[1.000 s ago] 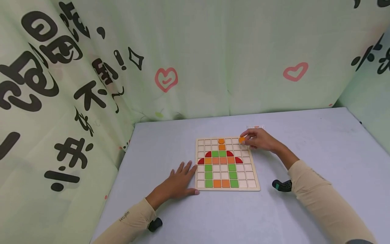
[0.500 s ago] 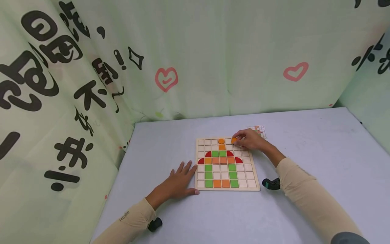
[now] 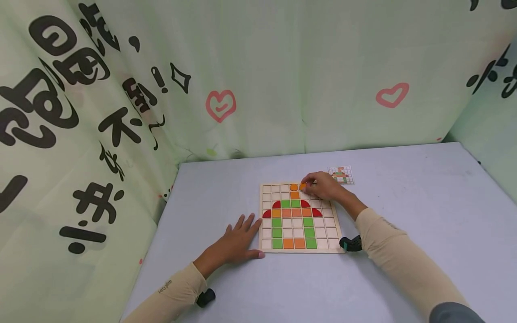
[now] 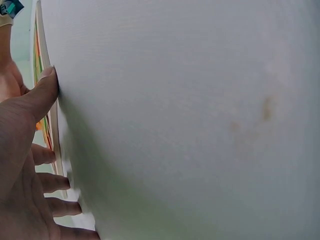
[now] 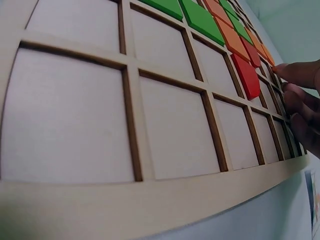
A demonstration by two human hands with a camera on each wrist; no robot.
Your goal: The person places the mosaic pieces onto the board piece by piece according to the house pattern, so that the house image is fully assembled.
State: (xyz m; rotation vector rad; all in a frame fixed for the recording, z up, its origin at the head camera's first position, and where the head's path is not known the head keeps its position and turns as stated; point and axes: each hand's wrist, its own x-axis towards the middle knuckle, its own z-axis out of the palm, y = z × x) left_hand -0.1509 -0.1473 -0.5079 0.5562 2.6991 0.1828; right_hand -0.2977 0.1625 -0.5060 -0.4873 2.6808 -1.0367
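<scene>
A square wooden grid board [image 3: 303, 251] lies on the table, with red, green and orange pieces set in its cells. My right hand [image 3: 323, 185] is over the board's top row and pinches a small orange piece [image 3: 302, 186] between thumb and fingers. That piece is right beside an orange round piece [image 3: 293, 187]; the fingers hide part of its shape. In the right wrist view, the fingertips of the right hand [image 5: 302, 100] reach the far cells. My left hand [image 3: 238, 242] lies spread, its fingertips and thumb at the board's left edge. The left wrist view shows its thumb [image 4: 45, 92] along that edge.
A small printed card [image 3: 341, 175] with a coloured grid pattern lies behind the board's upper right corner. The pale table [image 3: 226, 287] meets a printed curtain [image 3: 303, 80] at the back and left. Both wrists carry black devices.
My right hand has moved left along the board's top row with the orange piece, from the right corner to beside the round piece. The card has come into full view. The left hand stays put.
</scene>
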